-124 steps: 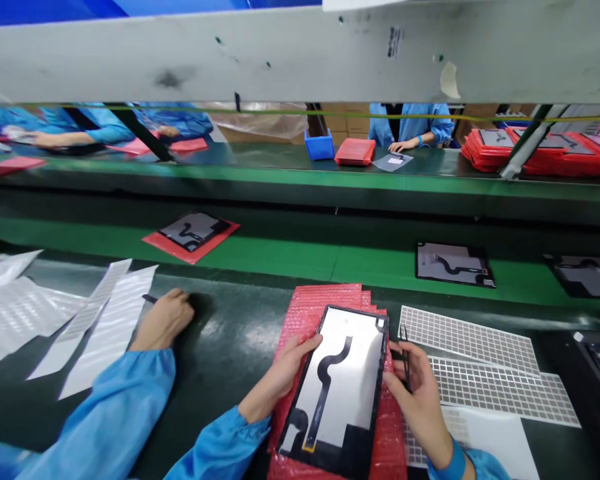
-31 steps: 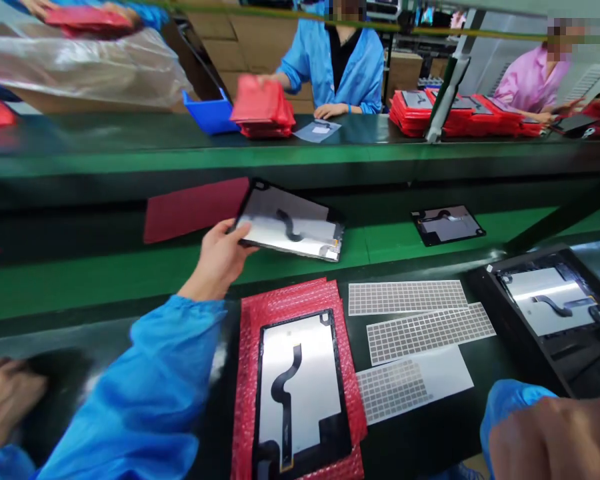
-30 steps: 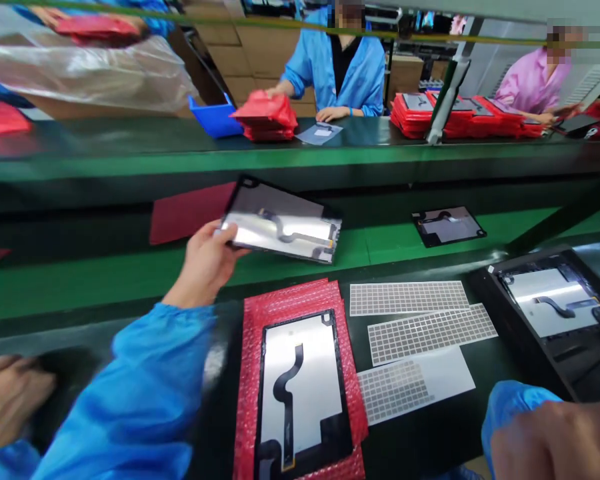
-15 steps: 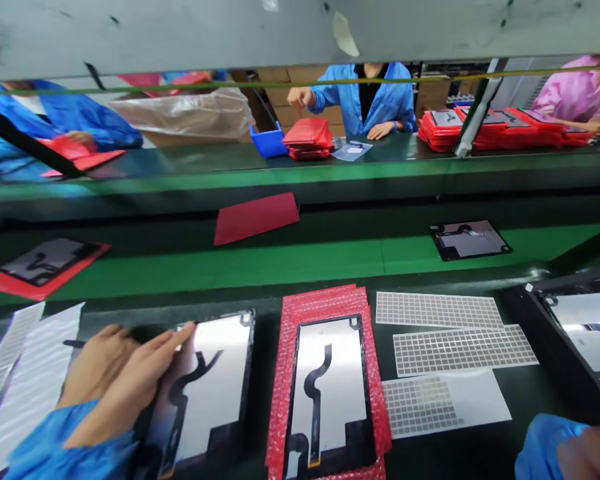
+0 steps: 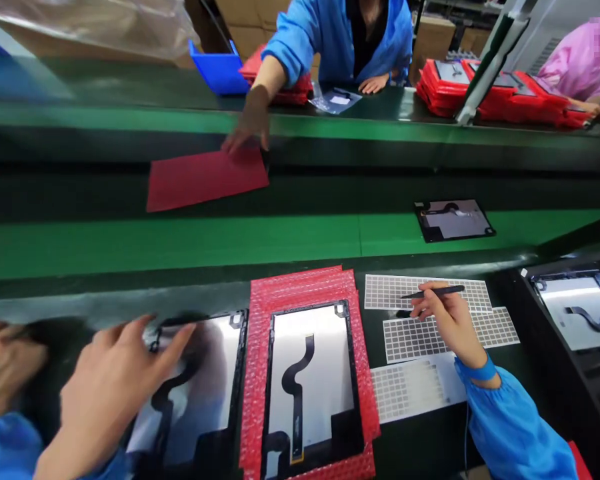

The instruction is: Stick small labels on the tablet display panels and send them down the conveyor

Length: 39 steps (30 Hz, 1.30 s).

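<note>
My left hand (image 5: 113, 383) is over the upper left part of a tablet screen panel (image 5: 210, 373), thumb and fingers spread apart. It covers that corner; whether it touches is unclear. A dark curved ribbon cable lies on the panel's silvery back. My right hand (image 5: 447, 323), with a blue wrist strap (image 5: 483, 369), holds black tweezers (image 5: 443, 291), their tip pointing left over the top sheet of small square stickers (image 5: 387, 288). Two more sticker sheets (image 5: 415, 337) lie below it. Between my hands a second screen panel (image 5: 325, 373) rests on red bubble-wrap bags (image 5: 260, 320).
Another blurred hand (image 5: 10, 367) is at the left edge. Across the green conveyor (image 5: 300, 237), a co-worker's hand (image 5: 250, 127) reaches onto a red sheet (image 5: 207, 180). One panel (image 5: 455, 220) lies on the conveyor. At right stands a black tray (image 5: 555, 347) holding a panel.
The view has shifted. My right hand has come in from the lower right with tweezers over the sticker sheets. My left hand's fingers have spread. The co-worker's hand has reached down to the red sheet.
</note>
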Each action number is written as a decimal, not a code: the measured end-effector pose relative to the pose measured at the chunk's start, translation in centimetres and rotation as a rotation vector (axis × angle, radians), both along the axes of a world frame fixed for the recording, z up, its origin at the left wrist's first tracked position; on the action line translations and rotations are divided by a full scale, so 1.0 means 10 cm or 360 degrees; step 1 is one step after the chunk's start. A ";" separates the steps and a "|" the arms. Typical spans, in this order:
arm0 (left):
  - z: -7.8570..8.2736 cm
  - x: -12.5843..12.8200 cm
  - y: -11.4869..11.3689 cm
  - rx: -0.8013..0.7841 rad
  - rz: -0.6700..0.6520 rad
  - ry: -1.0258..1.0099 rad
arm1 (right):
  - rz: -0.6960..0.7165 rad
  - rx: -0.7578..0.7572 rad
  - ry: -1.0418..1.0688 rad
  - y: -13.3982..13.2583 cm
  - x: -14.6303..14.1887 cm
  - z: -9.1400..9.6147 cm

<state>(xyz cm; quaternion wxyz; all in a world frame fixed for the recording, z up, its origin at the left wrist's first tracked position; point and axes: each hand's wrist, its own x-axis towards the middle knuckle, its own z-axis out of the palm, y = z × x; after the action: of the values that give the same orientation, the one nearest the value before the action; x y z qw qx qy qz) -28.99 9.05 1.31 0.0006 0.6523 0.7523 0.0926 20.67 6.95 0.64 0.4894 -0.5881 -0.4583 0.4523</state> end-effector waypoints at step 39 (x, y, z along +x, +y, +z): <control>-0.31 2.57 -0.32 0.0001 -0.1653 -0.0235 | 0.0205 -0.0242 -0.0205 0.33 -0.33 -0.23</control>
<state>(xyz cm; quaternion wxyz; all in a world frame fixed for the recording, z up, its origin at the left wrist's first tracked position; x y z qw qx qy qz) -3.33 5.86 -1.83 0.0993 0.9311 0.3276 0.1259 17.36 10.28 -1.64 0.3827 -0.6207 -0.4901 0.4776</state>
